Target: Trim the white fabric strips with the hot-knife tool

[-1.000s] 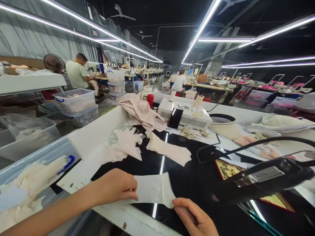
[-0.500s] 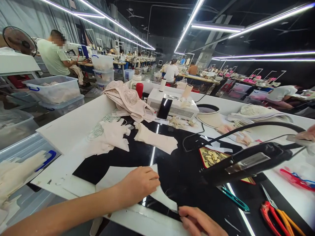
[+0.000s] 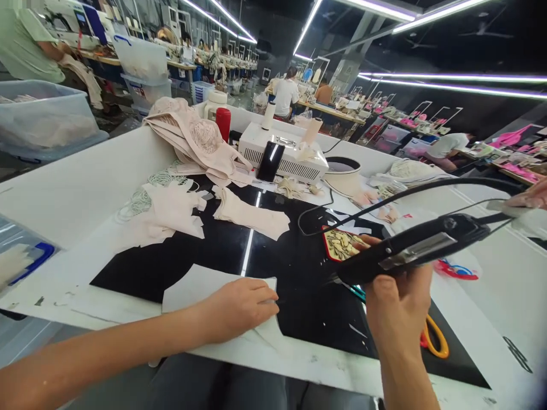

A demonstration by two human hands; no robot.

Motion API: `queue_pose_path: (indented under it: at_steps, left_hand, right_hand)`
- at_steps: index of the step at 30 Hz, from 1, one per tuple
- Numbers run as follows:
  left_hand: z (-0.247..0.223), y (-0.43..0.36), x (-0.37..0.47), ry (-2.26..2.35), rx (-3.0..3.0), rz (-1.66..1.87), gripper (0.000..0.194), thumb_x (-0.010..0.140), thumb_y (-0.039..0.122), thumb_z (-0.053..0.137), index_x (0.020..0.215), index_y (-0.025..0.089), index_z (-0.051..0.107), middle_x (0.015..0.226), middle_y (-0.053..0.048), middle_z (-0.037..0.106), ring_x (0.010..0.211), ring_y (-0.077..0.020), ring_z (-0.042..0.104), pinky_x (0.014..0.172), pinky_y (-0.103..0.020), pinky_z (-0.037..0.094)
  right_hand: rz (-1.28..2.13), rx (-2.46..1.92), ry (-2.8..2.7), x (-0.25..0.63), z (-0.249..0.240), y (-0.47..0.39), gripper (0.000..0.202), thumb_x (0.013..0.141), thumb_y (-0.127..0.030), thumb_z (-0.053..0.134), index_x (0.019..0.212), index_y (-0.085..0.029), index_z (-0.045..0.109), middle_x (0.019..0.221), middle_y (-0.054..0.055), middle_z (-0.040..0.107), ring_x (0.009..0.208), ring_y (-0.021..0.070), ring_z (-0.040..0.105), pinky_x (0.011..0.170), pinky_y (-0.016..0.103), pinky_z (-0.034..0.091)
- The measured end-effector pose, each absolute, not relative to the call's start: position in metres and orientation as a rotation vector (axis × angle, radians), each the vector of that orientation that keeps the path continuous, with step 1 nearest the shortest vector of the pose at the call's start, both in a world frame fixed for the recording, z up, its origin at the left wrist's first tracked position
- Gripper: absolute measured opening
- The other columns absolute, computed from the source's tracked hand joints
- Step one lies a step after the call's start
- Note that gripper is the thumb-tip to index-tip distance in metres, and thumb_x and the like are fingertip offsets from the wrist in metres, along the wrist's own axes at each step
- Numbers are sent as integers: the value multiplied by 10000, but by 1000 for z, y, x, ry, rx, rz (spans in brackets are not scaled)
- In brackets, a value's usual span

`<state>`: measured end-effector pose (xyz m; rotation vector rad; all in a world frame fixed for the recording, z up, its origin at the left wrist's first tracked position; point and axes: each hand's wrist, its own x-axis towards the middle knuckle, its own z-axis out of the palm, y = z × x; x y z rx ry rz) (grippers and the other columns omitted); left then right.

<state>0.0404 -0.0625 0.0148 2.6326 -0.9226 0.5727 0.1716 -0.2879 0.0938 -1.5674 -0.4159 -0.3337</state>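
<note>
Right hand [image 3: 399,302]: raised, thumb on the near side, wrapped around a black tool [image 3: 421,249]. Left hand [image 3: 245,307]: palm down, fingers bent over a white piece [image 3: 192,287]; pinch cannot be told. Beyond it: beige pieces [image 3: 252,213], stacked.

Dark phone [image 3: 270,162] before a white box [image 3: 294,165]; red spool [image 3: 223,124] nearby; probably pink cloth [image 3: 509,138], far right.

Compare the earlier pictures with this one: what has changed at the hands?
The right hand has let go of the white piece, moved up and rightward, and taken hold of the black device. The left hand still rests on that piece; the beige stack and phone stay put.
</note>
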Motion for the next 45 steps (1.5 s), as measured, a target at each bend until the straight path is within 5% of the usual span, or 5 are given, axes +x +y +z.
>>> queue_pose_path:
  at_steps: [4,13,45]
  left_hand:
    - [19,-55,47,-945,2653,540,263,941,-32,529,1076,149,664,1128,-86,710,1079,-196,657,972,-318,540]
    - [15,-64,55,-943,2735,542,187,985,24,529,1013,160,655,1082,-81,694,1067,-199,640,938,-322,537]
    - [10,-69,47,-767,2691,735,199,1063,116,462,1078,124,660,1004,-74,704,999,-206,678,765,-314,559]
  right_hand:
    - [-333,-1365,-493,179,99,-267,591,747,-484,849,1246,-279,609,971,14,722,764,201,706,761,405,602]
    - [-241,-1227,-604,162,96,-233,475,814,-449,807,1199,-292,577,796,-55,650,554,131,616,505,286,539]
    - [-111,-1006,-544,170,79,-196,489,768,-497,820,1135,-271,590,728,-60,651,519,127,560,455,256,514]
